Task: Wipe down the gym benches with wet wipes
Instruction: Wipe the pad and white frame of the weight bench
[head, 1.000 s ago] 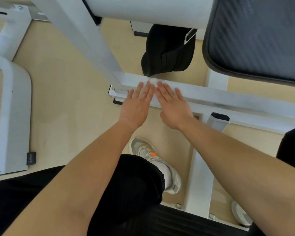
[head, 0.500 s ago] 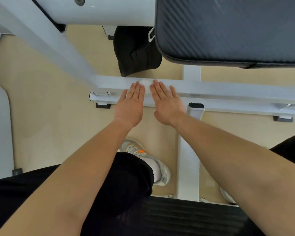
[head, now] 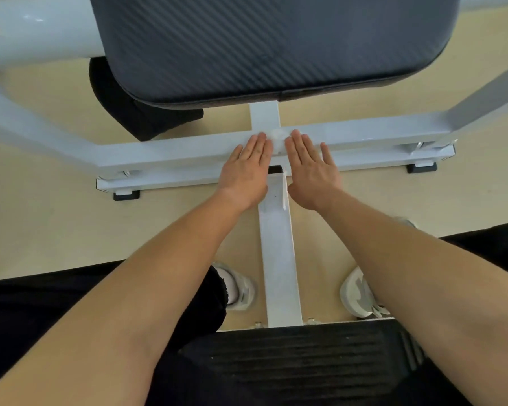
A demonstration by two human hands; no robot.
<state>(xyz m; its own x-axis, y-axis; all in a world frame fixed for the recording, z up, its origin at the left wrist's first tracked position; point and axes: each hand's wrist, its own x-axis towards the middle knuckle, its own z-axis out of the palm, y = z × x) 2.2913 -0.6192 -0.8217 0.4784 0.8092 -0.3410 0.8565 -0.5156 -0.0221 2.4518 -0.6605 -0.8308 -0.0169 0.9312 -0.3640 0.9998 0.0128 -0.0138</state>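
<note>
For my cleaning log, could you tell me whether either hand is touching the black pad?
No, the left hand and right hand lie flat on the white crossbar, below the black pad.

The top of the white crossbar (head: 188, 150) lies bare on both sides of the left hand (head: 247, 168) and the right hand (head: 311, 168), out to the left strut (head: 27, 127) and the right strut (head: 487, 98) that slant in at its ends. Beyond the crossbar the black pad (head: 276, 45) overhangs. A short white post (head: 265, 115) rises to it just past the fingertips, and a black fabric bundle (head: 129, 112) fills the gap left of that post. Nearer than the crossbar, the centre rail (head: 277, 244) splits the open floor (head: 56, 215).
</note>
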